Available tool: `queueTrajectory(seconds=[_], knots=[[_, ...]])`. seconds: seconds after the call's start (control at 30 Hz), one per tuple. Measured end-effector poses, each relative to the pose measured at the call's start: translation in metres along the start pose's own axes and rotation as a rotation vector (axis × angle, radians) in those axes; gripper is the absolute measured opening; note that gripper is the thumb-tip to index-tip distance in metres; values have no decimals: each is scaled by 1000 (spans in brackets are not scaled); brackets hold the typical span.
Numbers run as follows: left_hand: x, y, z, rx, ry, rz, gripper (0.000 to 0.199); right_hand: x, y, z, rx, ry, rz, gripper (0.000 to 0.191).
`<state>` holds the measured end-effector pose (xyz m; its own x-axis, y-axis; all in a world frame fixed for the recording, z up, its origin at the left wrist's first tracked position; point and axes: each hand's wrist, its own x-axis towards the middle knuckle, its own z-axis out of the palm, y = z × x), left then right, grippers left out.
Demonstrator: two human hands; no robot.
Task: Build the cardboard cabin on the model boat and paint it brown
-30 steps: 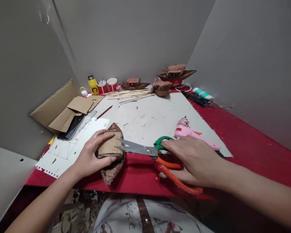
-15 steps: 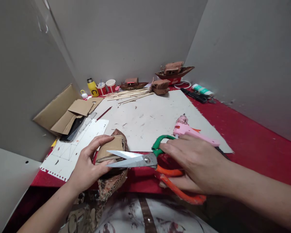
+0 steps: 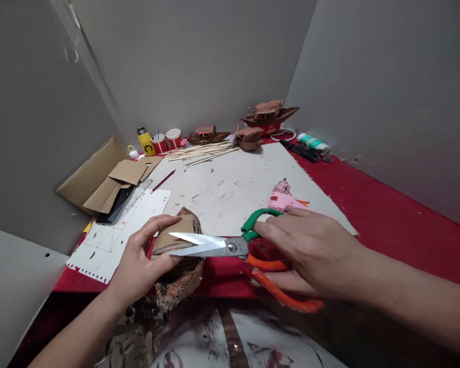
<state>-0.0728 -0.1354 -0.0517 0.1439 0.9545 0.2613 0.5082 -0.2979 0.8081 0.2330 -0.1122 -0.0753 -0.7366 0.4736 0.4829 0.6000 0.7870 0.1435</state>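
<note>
My left hand [image 3: 143, 255] is closed around a small cardboard model boat [image 3: 182, 283] at the table's near edge. Smooth tan card forms its curved roof, and corrugated edges show along the hull. In my right hand [image 3: 310, 250] is a pair of scissors [image 3: 232, 247] with one green and one orange handle. Its blades point left, slightly parted, and lie across the boat's roof near my left thumb. Whether card sits between the blades, I cannot tell. Just beyond my right hand lies a pink hot glue gun [image 3: 279, 197], partly hidden by it.
A pale board [image 3: 222, 189] with scraps covers the red table [image 3: 368, 214]. Thin sticks [image 3: 203, 152], paper cups [image 3: 174, 138], a yellow bottle [image 3: 146, 143] and finished model boats [image 3: 268, 115] line the back. Cardboard pieces [image 3: 99, 179] and a drawn sheet [image 3: 111, 237] lie left.
The scissor blades have closed a little and sit slightly higher in view. My left hand keeps its hold on the boat. The whole view has shifted slightly.
</note>
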Motion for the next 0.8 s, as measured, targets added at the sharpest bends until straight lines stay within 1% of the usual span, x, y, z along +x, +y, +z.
queueTrajectory(seconds=[0.07, 0.3, 0.4, 0.57, 0.7, 0.8], knots=[[1, 3, 1, -20, -5, -9, 41, 0, 0, -2, 3, 10, -3, 44], [1, 8, 1, -78, -75, -86, 44, -3, 3, -6, -42, 33, -39, 48], [1, 9, 0, -87, -90, -100, 44, -4, 4, -5, -24, 43, -35, 48], [1, 10, 0, -119, -139, -163, 50, -9, 4, 1, 34, 51, -21, 43], [3, 13, 0, -119, -166, -167, 49, -11, 5, 4, 62, 62, -15, 44], [4, 14, -1, -121, -174, -162, 48, -9, 5, 0, 56, 63, -24, 46]])
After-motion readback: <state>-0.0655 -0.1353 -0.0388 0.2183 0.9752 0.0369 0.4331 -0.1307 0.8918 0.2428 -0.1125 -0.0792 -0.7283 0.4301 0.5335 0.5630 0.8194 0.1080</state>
